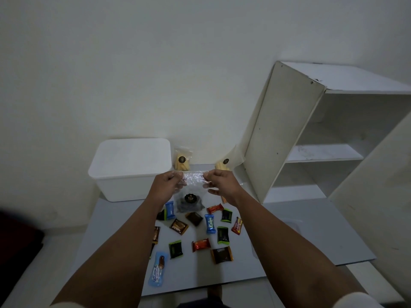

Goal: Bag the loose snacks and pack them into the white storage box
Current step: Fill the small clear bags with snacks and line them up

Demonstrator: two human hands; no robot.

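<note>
A clear plastic bag (191, 192) with a dark round label and dark snacks in its bottom hangs above the grey board (289, 232). My left hand (168, 182) pinches its top left corner and my right hand (220, 182) pinches the top right corner, stretching the mouth between them. The white storage box (130, 167) stands at the back left with its lid on. Several loose wrapped snacks lie on the board below the bag, among them a blue Kalpa pack (210, 223), an orange pack (201, 244) and a long light-blue pack (158, 272).
Two clear bags of yellow sticks lean against the wall, one (182, 160) beside the box and one (224, 164) by the shelf. A white open shelf unit (322, 138) stands at the right. A dark object (17, 252) lies at the left edge.
</note>
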